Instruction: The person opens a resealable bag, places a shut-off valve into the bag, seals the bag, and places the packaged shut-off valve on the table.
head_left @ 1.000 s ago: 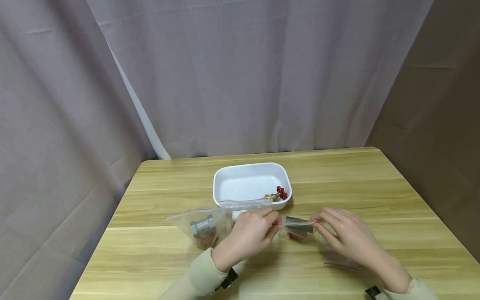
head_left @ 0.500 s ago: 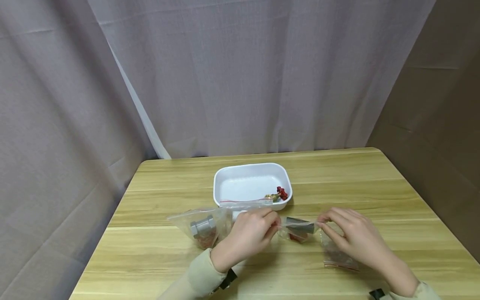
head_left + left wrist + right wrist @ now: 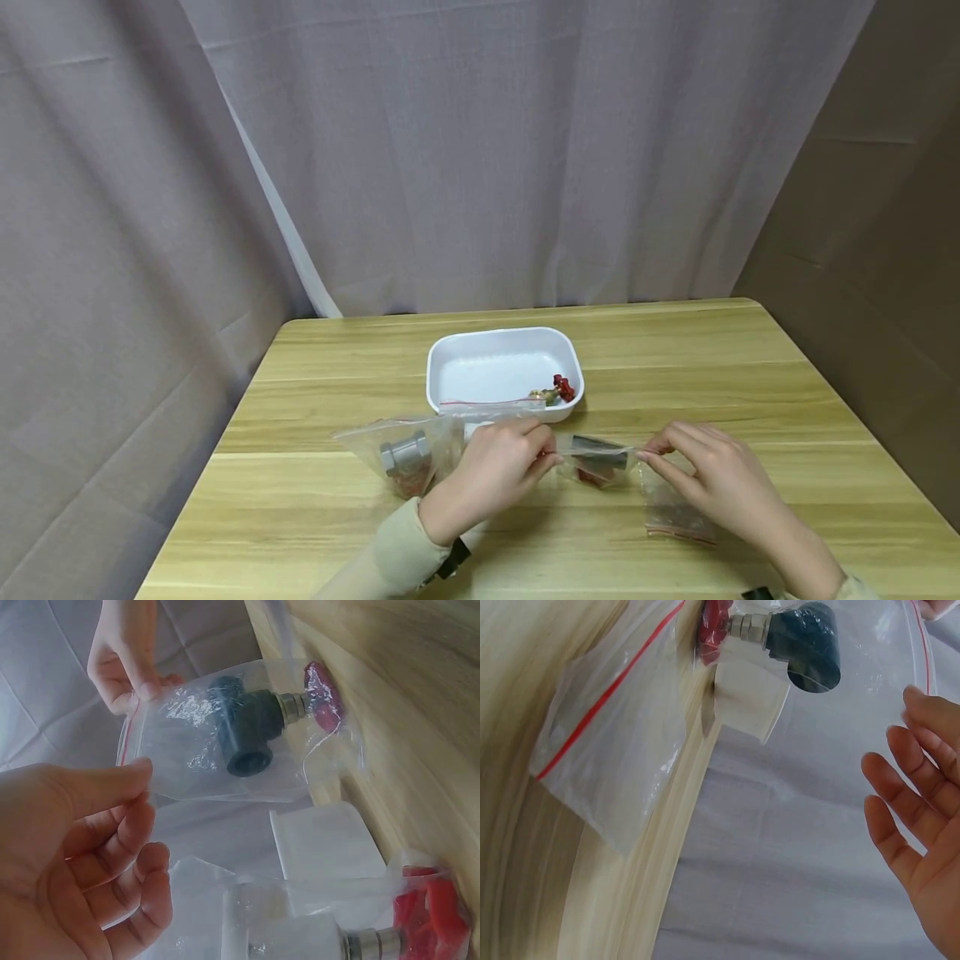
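My left hand (image 3: pixel 495 471) and right hand (image 3: pixel 716 483) each pinch an end of the top edge of a clear zip bag (image 3: pixel 180 739), the thumbs pressed against the fingertips. Inside that bag is a dark green stop valve (image 3: pixel 251 724) with a metal stem and a red handle (image 3: pixel 323 697) at the bottom. In the left wrist view, a red zip strip runs along the edge between the two hands. Beyond the thumb, my right hand's other fingers (image 3: pixel 900 791) are loosely bent in the right wrist view.
A white tray (image 3: pixel 480 340) behind the hands holds a brass valve with a red handle (image 3: pixel 564 387). Left of my left hand stands a bagged grey valve (image 3: pixel 405 454). A bagged white valve (image 3: pixel 300 937) is partly hidden by that hand. A flat zip bag (image 3: pixel 622 735) lies under my right hand.
My right hand has moved a little to the right, drawing the bag's top edge out straighter. The left hand has stayed nearly in place.
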Available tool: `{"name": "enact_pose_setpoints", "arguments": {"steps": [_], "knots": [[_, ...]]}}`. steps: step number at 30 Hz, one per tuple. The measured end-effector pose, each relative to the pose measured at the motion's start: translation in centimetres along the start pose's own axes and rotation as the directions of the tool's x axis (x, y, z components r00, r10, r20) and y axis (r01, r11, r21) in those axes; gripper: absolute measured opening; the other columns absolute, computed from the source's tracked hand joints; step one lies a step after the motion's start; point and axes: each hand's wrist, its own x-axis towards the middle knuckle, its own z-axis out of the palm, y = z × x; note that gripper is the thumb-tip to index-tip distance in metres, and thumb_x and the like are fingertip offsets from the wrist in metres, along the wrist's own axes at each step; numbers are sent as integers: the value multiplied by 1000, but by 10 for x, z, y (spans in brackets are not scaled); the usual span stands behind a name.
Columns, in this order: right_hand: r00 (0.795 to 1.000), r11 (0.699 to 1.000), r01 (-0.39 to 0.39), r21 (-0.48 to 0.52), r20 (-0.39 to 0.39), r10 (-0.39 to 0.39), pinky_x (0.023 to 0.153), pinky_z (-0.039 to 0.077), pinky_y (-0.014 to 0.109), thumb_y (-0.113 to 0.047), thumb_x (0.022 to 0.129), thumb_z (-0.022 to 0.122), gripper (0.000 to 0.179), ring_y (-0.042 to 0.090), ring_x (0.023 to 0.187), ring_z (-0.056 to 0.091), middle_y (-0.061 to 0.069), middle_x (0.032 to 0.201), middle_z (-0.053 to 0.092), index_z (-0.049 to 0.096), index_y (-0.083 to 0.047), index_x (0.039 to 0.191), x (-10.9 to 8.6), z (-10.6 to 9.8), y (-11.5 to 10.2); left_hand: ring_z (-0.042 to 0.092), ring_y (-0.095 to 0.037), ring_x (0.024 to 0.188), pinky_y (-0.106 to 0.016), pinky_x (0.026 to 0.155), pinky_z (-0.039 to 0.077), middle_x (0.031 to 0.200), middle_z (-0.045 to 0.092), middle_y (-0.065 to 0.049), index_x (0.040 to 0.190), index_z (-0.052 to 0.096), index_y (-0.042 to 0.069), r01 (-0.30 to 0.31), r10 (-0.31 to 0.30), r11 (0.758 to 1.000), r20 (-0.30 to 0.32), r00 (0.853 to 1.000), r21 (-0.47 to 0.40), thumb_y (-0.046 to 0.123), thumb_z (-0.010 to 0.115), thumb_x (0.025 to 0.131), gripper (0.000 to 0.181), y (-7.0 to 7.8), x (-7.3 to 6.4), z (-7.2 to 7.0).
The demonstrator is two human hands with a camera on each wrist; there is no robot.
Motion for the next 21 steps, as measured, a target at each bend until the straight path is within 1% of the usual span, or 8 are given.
{"name": "enact_pose_setpoints", "arguments": {"steps": [3, 5, 10, 16, 21], "knots": [[1000, 999, -18, 40, 7, 18, 64, 48, 21, -19, 80, 83, 21, 3, 75, 63, -25, 89, 64, 68, -32, 88, -2, -1, 0, 58, -5, 70, -22, 57, 45, 83, 62, 12, 89, 68, 21, -18, 17, 1000, -11, 1000, -12, 31, 73, 93, 12, 1, 1, 0], [999, 997, -33, 64, 13, 33, 64, 47, 17, -13, 79, 84, 26, 3, 75, 63, -23, 90, 65, 69, -31, 90, -3, -1, 1, 58, -5, 70, -22, 57, 46, 83, 62, 11, 89, 69, 21, -36, 35, 999, -39, 999, -24, 28, 74, 93, 9, 1, 3, 0], [998, 996, -57, 73, 11, 56, 66, 49, 15, -2, 78, 82, 29, 6, 79, 66, -18, 93, 68, 71, -24, 94, -3, -2, 1, 55, -5, 66, -21, 53, 42, 82, 61, 9, 89, 70, 20, -65, 59, 996, -103, 993, -56, 23, 72, 94, 7, 0, 8, -1], [998, 995, -59, 80, -6, 59, 59, 50, 14, 1, 78, 80, 29, 6, 75, 66, -16, 92, 69, 71, -21, 95, 3, -5, 1, 51, -3, 62, -19, 51, 38, 78, 57, 10, 88, 71, 20, -72, 65, 996, -116, 991, -50, 23, 72, 94, 7, -1, 13, -6], [999, 993, -27, 113, -18, 30, 59, 50, 13, 2, 76, 80, 32, 8, 77, 67, -16, 91, 67, 71, -22, 95, 9, -8, 3, 51, -3, 63, -20, 52, 40, 76, 57, 10, 88, 72, 20, -78, 70, 996, -130, 989, -54, 24, 75, 92, 7, -2, 16, -9]]}}
